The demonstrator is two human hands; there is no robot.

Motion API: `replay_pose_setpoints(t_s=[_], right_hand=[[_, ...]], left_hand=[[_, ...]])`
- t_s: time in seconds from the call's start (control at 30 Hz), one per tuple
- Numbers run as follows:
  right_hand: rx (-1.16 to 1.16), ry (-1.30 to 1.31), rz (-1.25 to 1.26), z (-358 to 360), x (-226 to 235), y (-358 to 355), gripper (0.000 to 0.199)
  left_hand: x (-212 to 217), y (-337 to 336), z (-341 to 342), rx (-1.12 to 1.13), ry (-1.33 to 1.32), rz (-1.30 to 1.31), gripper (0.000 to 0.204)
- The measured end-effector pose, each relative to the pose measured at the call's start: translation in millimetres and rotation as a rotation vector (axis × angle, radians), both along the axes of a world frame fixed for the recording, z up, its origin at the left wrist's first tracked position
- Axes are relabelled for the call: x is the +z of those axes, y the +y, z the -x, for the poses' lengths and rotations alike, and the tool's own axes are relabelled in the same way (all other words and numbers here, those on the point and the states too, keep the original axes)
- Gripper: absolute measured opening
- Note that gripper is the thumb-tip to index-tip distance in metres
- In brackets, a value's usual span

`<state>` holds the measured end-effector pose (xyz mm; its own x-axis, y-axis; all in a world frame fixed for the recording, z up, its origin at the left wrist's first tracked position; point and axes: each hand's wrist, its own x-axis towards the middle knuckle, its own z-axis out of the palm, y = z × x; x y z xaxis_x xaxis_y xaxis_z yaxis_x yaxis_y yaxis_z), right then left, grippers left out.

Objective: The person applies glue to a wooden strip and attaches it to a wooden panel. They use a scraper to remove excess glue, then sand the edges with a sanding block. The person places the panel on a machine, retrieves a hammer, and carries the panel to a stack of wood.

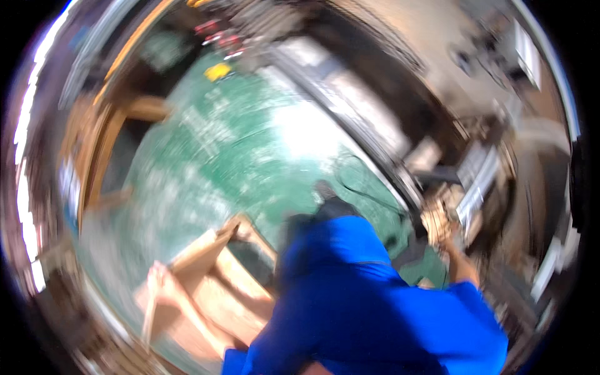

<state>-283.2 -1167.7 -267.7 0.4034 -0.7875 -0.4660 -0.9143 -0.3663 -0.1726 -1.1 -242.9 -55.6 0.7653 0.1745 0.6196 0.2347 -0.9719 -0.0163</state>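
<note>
Motion blur smears the whole view. At the lower left my left hand (161, 281) is closed on the edge of a tan open-topped box (234, 281), which looks like wood or cardboard. The box tilts beside my body, and its near side is partly hidden by my blue sleeve. My right arm reaches out to the right, and my right hand (446, 240) is beside a bundle of pale, ribbed pieces (434, 220). Its fingers are too smeared to show whether they grip the bundle.
Below is a green, scuffed floor (250, 144). A long dark bench or machine with a metal edge (337, 112) runs diagonally on the right, a black cable (369, 192) beside it. A wooden frame (103, 156) stands at the left; a yellow object (217, 72) lies farther off.
</note>
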Motion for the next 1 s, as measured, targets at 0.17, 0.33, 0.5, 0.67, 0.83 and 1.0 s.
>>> replay_pose_setpoints(t_s=[0.17,0.33,0.5,0.67,0.83,1.0], right_hand=[[0.437,0.028,-0.508,-92,-166,136,0.041],[0.770,0.098,-0.767,-354,-108,267,0.039],[1.495,-0.183,-0.484,-545,-62,399,0.030],[1.706,-0.249,-0.580,-635,17,622,0.032],[1.968,-0.195,-0.804,-610,25,807,0.032],[2.244,0.105,-1.090,-534,0,887,0.024]], left_hand=[[25,-20,-48,0.004,-0.046,0.097,0.018],[31,-20,-50,0.013,-0.063,0.204,0.029],[22,-14,-44,0.009,-0.161,0.282,0.034],[20,-17,-36,0.003,-0.065,0.381,0.037],[51,-34,-17,0.052,-0.017,0.602,0.036],[72,-63,-3,0.365,0.059,0.633,0.023]])
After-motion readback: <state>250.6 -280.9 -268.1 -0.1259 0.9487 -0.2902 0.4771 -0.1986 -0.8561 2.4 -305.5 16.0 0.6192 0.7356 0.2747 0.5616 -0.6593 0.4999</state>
